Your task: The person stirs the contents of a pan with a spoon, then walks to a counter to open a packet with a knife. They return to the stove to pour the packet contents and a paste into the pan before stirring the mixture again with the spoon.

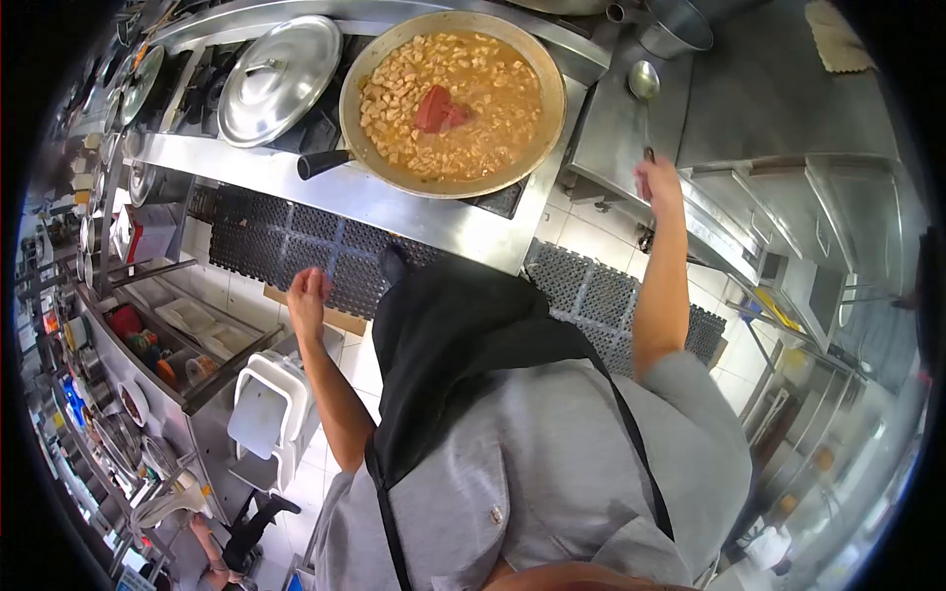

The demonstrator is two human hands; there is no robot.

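My right hand reaches to the steel counter at the right, its fingers closed around the dark handle end of a large metal spoon. The spoon lies with its bowl pointing away from me. My left hand hangs in the air in front of the stove, fingers curled, with nothing visible in it. Ahead of me, a wide pan sits on the stove. Diced pieces in brownish-orange sauce fill it, and a lump of red paste rests near the middle. Its dark handle points left.
A round metal lid lies on the burners left of the pan. A metal pot stands at the back right, with a beige cloth farther right. White bins stand behind my left arm. Another person's arm shows lower left.
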